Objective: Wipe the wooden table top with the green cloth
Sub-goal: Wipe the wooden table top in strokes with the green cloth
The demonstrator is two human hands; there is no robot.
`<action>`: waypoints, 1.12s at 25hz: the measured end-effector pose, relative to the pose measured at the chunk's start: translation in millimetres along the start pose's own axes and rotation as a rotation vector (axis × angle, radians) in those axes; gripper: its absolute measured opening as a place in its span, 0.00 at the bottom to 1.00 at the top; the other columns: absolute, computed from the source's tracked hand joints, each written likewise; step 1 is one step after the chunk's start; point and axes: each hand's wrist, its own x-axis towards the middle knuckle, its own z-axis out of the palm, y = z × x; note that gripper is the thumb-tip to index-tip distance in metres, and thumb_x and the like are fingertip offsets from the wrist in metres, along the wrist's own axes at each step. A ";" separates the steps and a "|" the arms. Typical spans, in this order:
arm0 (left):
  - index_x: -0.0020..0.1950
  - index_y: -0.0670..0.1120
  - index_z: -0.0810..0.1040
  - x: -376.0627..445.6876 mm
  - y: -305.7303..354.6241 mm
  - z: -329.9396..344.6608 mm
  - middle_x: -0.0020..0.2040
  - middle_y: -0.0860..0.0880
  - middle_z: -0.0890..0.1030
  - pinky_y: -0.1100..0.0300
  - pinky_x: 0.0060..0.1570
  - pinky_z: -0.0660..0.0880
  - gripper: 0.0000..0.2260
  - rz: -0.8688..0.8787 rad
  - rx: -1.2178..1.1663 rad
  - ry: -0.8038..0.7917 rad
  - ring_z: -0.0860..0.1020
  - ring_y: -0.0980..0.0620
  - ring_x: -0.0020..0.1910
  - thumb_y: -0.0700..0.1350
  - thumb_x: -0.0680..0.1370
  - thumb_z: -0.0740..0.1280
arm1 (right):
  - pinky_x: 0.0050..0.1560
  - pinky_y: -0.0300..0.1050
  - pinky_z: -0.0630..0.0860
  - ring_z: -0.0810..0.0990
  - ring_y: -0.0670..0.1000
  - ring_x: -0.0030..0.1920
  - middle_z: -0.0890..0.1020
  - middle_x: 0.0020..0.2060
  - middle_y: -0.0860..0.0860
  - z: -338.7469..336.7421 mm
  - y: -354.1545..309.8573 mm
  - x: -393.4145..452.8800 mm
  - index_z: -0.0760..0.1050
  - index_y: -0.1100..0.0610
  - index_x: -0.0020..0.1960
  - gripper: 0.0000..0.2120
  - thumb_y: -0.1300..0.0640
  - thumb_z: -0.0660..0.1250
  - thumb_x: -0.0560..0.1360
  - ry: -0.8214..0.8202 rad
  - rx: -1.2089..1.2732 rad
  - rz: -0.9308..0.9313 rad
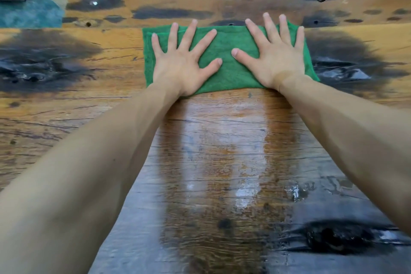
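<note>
On the broad, dark-stained wooden table top (pixel 66 104), streaked wet on its near side, a folded rectangular green cloth (pixel 229 60) lies toward the far middle, pressed flat under the left hand (pixel 182 66) and right hand (pixel 278 60), both palms down with fingers fully spread.

Both my forearms are bare right up to the bottom edge of view, no sleeves, no watch, no bands. My left hand (pixel 182 69) carries no rings; nails are short and unpainted. Same on my right hand (pixel 279 60): plain fingers, trimmed nails, nothing at the wrist. A small dark mole sits on my left forearm, well back from the wrist.
</note>
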 end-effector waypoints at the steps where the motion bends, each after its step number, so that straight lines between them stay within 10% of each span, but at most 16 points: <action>1: 0.79 0.69 0.42 -1.2 1.9 0.2 0.83 0.54 0.41 0.28 0.73 0.40 0.32 -0.007 -0.001 -0.001 0.40 0.42 0.81 0.75 0.75 0.40 | 0.76 0.65 0.36 0.38 0.54 0.80 0.45 0.82 0.47 0.2 0.5 -1.2 0.44 0.36 0.79 0.39 0.22 0.42 0.72 -0.003 -0.006 0.003; 28: 0.79 0.66 0.37 -354.6 103.0 56.1 0.82 0.52 0.37 0.27 0.72 0.40 0.35 -0.005 -0.020 -0.100 0.37 0.39 0.80 0.74 0.73 0.35 | 0.77 0.63 0.38 0.37 0.52 0.80 0.39 0.80 0.44 33.8 23.0 -359.5 0.37 0.35 0.78 0.43 0.19 0.38 0.67 -0.143 -0.048 -0.022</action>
